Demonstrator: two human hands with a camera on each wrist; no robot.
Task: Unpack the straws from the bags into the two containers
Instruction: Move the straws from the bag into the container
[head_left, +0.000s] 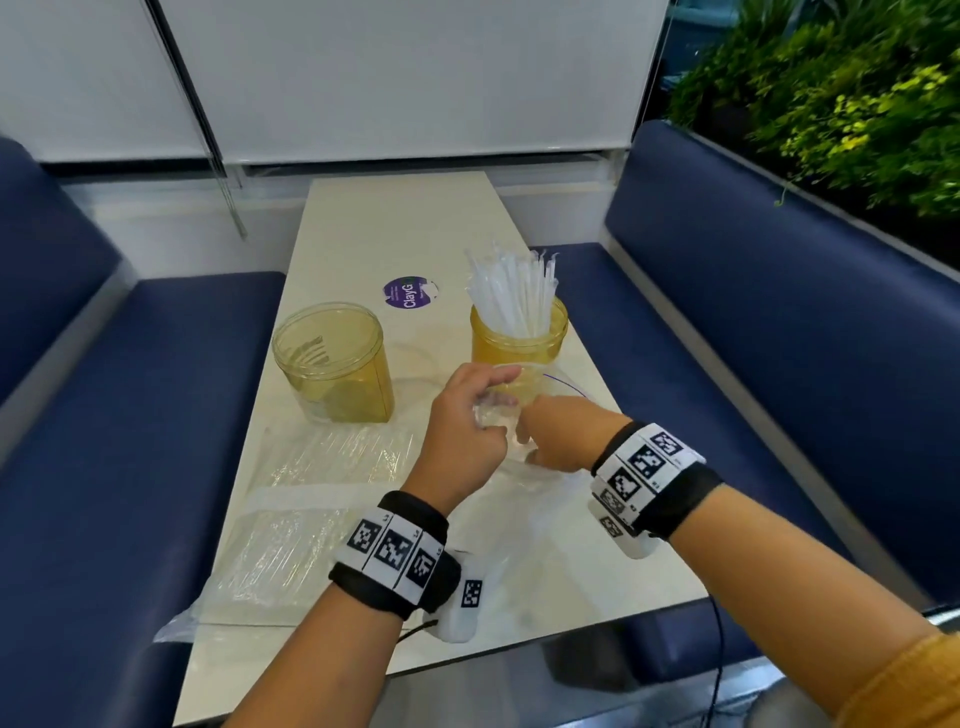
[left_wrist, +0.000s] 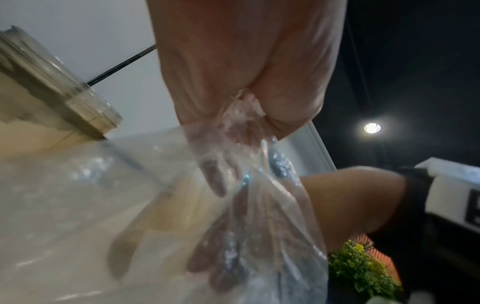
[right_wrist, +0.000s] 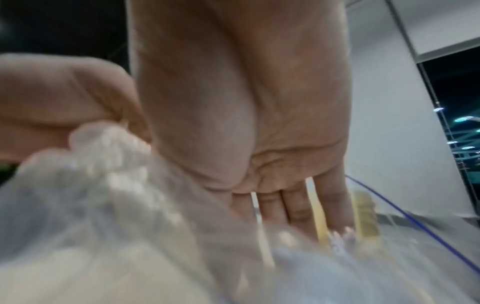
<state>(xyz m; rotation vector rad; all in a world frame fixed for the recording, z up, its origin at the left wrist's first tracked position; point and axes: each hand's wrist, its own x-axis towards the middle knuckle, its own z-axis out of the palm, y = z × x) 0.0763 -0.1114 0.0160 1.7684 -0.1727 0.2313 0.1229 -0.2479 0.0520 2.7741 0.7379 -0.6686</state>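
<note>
My left hand (head_left: 462, 431) (left_wrist: 246, 82) grips a bunched fold of a clear plastic bag (head_left: 524, 525) (left_wrist: 259, 205) (right_wrist: 91, 195) just in front of the right container. My right hand (head_left: 561, 436) (right_wrist: 259, 123) is pushed into that bag with its fingers straight; whether it touches any straws is hidden by blur. The right yellow container (head_left: 519, 353) holds a bunch of wrapped white straws (head_left: 514, 296) standing upright. The left yellow container (head_left: 337, 364) has nothing in it. A second clear bag full of straws (head_left: 296, 519) lies flat at the table's near left.
The narrow cream table (head_left: 395, 228) runs away from me, with a purple round sticker (head_left: 410, 293) between the containers. Blue benches flank it on the left (head_left: 156, 415) and right (head_left: 753, 312). Plants (head_left: 857, 104) fill the far right, and a blind cord (head_left: 228, 197) hangs at the far left.
</note>
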